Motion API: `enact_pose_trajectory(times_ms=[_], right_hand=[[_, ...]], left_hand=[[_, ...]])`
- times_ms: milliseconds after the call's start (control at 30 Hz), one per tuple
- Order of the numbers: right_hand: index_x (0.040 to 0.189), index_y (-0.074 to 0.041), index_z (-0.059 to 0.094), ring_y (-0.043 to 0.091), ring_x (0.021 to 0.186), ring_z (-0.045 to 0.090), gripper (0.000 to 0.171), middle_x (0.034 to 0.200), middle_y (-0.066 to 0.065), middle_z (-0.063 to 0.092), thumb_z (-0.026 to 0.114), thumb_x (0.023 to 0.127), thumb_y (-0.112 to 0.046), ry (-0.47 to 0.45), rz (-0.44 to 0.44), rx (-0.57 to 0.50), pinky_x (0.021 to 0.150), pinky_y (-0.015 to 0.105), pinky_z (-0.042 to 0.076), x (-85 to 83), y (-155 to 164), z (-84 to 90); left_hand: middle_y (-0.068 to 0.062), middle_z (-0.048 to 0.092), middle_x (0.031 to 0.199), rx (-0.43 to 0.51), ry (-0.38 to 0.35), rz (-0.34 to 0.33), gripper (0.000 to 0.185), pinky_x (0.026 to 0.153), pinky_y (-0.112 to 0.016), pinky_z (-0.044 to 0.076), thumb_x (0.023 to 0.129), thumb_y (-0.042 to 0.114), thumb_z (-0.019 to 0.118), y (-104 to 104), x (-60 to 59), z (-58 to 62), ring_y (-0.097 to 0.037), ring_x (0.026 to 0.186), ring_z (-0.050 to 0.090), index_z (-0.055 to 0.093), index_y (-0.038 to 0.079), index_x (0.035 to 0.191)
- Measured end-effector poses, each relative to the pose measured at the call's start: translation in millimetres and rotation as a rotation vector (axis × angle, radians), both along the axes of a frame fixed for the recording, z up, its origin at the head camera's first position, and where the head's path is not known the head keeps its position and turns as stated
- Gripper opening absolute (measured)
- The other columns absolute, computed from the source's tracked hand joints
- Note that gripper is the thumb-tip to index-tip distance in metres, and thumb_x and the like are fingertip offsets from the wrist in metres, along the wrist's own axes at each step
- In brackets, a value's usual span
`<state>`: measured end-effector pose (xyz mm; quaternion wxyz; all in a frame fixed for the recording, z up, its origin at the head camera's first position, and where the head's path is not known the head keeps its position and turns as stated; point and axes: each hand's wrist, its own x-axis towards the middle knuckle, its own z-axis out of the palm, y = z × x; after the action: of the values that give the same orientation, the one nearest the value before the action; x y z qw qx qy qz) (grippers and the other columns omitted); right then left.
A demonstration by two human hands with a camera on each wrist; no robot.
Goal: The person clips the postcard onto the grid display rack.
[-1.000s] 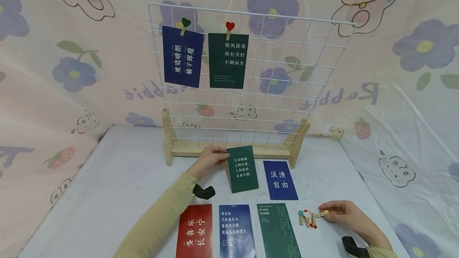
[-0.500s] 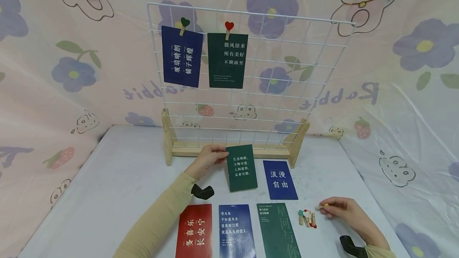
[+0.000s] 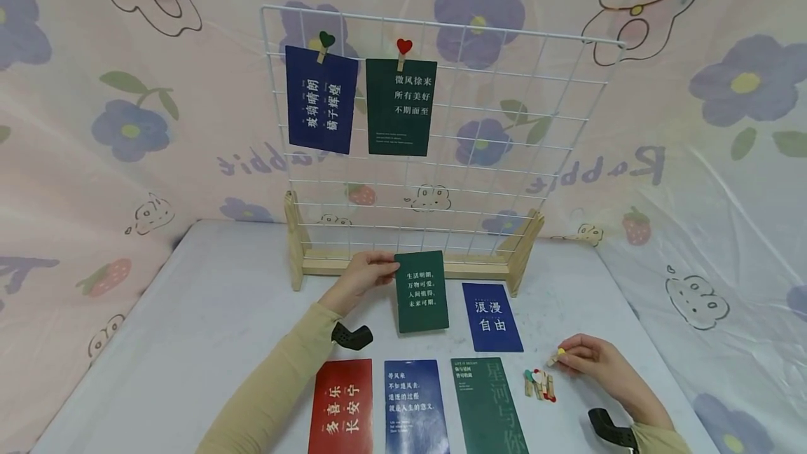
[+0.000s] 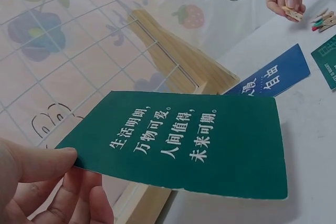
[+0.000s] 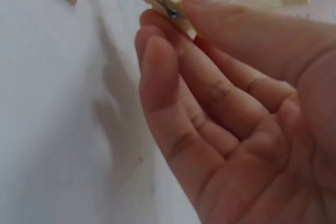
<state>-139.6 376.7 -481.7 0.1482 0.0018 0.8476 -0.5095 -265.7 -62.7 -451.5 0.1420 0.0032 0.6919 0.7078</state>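
Observation:
My left hand [image 3: 362, 277] pinches a green card [image 3: 422, 293] by its upper left corner, in front of the rack's wooden base. In the left wrist view the thumb lies on top of that card [image 4: 184, 145], the other fingers below it. At the right of the table my right hand [image 3: 592, 363] pinches a small wooden clothespin [image 3: 555, 357] with a yellow decoration. The right wrist view shows this clothespin [image 5: 163, 2] between thumb and fingertips. Just below it in the head view lie several more clothespins [image 3: 539, 385] with coloured tops.
A white wire grid rack [image 3: 504, 160] stands behind, with a blue card [image 3: 320, 100] and a green card [image 3: 401, 107] clipped on it. On the table lie a small blue card [image 3: 492, 317], a red card [image 3: 341, 408], a long blue card [image 3: 416, 408] and a long green card [image 3: 488, 405].
My right hand has lifted the yellow-topped clothespin from beside the pile and moved slightly up and left. My left hand has shifted the green card a little up and left.

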Motion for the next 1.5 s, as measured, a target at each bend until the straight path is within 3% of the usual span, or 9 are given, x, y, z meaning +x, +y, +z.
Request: enact_pose_trajectory(times_ms=[167, 433, 667, 933, 1133, 1367, 1500], right_hand=[[0.112, 0.013, 0.054, 0.023, 0.084, 0.065, 0.037, 0.097, 0.018, 0.067, 0.066, 0.092, -0.016, 0.054, 0.037, -0.004, 0.071, 0.033, 0.056, -8.3, -7.7, 4.0], [0.115, 0.014, 0.052, 0.03, 0.088, 0.064, 0.039, 0.098, 0.017, 0.066, 0.064, 0.093, -0.015, 0.113, 0.071, -0.009, 0.074, 0.036, 0.056, -27.9, -31.3, 20.5], [0.117, 0.012, 0.054, 0.036, 0.09, 0.063, 0.042, 0.095, 0.015, 0.068, 0.065, 0.092, -0.019, 0.162, 0.157, 0.017, 0.075, 0.039, 0.055, -44.8, -57.0, 41.5], [0.113, 0.004, 0.062, 0.022, 0.083, 0.066, 0.031, 0.095, 0.014, 0.069, 0.067, 0.091, -0.018, 0.244, 0.235, 0.064, 0.073, 0.031, 0.055, -66.9, -84.8, 77.0], [0.106, -0.004, 0.066, 0.022, 0.083, 0.065, 0.022, 0.092, 0.006, 0.068, 0.068, 0.091, -0.02, 0.355, 0.34, 0.135, 0.076, 0.035, 0.056, -84.1, -104.7, 104.2], [0.105, -0.007, 0.065, 0.023, 0.088, 0.063, 0.019, 0.096, 0.004, 0.066, 0.066, 0.092, -0.021, 0.425, 0.363, 0.146, 0.077, 0.03, 0.054, -96.1, -119.5, 135.0], [0.107, -0.007, 0.065, 0.023, 0.089, 0.064, 0.018, 0.098, 0.005, 0.066, 0.066, 0.092, -0.018, 0.467, 0.363, 0.146, 0.079, 0.03, 0.054, -102.1, -123.9, 151.9]], left_hand=[[-0.013, 0.065, 0.101, 0.023, 0.005, 0.008, 0.026, 0.089, -0.042, 0.051, 0.089, 0.003, 0.066, -1.3, -1.8, 3.1, -0.024, 0.089, 0.063, 0.063, -0.004, 0.114], [-0.012, 0.065, 0.1, 0.044, 0.036, 0.022, 0.026, 0.081, -0.031, 0.055, 0.089, 0.006, 0.068, -2.5, 0.3, 17.2, -0.017, 0.082, 0.063, 0.063, -0.004, 0.113], [-0.012, 0.063, 0.103, 0.033, 0.072, 0.003, 0.025, 0.089, -0.038, 0.052, 0.091, 0.008, 0.066, -1.8, 0.9, 33.3, -0.02, 0.088, 0.062, 0.064, -0.001, 0.114], [-0.012, 0.063, 0.104, 0.019, 0.199, 0.0, 0.025, 0.09, -0.038, 0.052, 0.091, 0.01, 0.066, -0.3, -0.1, 59.9, -0.027, 0.095, 0.062, 0.063, 0.0, 0.114], [-0.013, 0.063, 0.102, -0.001, 0.265, 0.01, 0.025, 0.09, -0.038, 0.052, 0.092, 0.01, 0.065, 3.4, -6.6, 79.9, -0.031, 0.097, 0.061, 0.063, -0.001, 0.114], [-0.013, 0.063, 0.101, 0.023, 0.317, 0.016, 0.023, 0.09, -0.041, 0.052, 0.09, 0.01, 0.067, 10.3, -9.8, 99.0, -0.026, 0.092, 0.062, 0.064, 0.001, 0.111], [-0.012, 0.063, 0.101, 0.027, 0.343, 0.008, 0.022, 0.089, -0.04, 0.052, 0.09, 0.012, 0.068, 15.7, -11.1, 107.1, -0.032, 0.095, 0.061, 0.065, 0.002, 0.11]])
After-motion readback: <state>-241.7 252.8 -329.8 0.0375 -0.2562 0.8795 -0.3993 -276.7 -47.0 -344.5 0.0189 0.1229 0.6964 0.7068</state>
